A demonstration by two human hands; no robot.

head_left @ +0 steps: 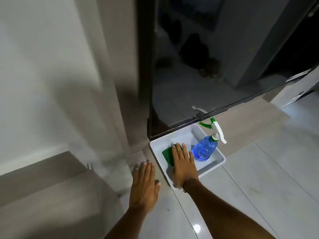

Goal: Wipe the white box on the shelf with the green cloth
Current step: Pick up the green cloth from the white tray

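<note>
A folded green cloth [167,155] lies in a white plastic tray [212,167] on the tiled floor. My right hand [183,165] is spread flat over the cloth, fingers straight, covering most of it. My left hand [144,186] hovers flat and open over the floor just left of the tray, holding nothing. A white box stands partly visible at the far right edge [296,88], behind the dark cabinet.
A blue spray bottle [205,149] with a white and green trigger stands in the tray's right half. A dark glass-fronted cabinet [198,75] rises directly behind the tray. A white wall and grey skirting lie on the left. Glossy floor tiles extend right.
</note>
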